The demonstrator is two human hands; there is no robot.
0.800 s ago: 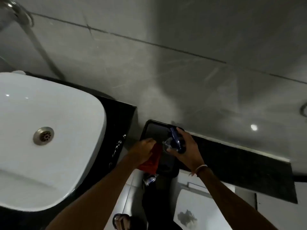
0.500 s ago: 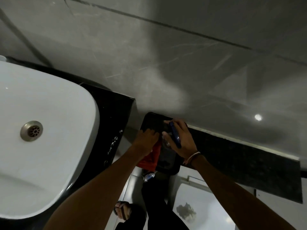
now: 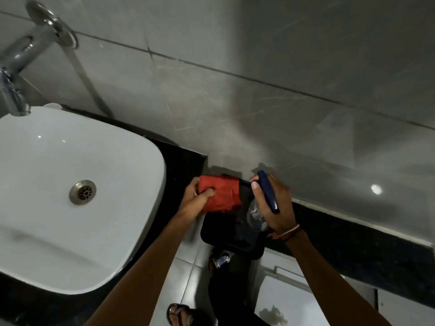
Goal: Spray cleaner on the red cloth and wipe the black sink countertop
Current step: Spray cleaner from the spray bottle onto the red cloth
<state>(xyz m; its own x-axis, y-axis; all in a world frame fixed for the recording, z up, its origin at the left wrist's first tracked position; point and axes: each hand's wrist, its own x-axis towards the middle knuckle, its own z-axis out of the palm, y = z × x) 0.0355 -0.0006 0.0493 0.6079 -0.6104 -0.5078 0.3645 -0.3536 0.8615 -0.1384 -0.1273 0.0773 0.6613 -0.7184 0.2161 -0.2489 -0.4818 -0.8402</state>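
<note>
The left hand (image 3: pixel 196 202) pinches the cloth (image 3: pixel 220 193) flat, face toward the nozzle, while the right hand (image 3: pixel 274 207) wraps the sprayer (image 3: pixel 267 191) just beside it (over a black bin (image 3: pixel 231 234)), likely to catch overspray

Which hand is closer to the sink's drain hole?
The left hand. It holds the red cloth just past the white sink's right edge, fairly near the drain. The right hand, gripping the spray bottle, is farther right.

Dim, soft-focus view, ceiling-light glare on the grey wall tiles (image 3: pixel 376 189), wide-angle bowed edges.
</note>
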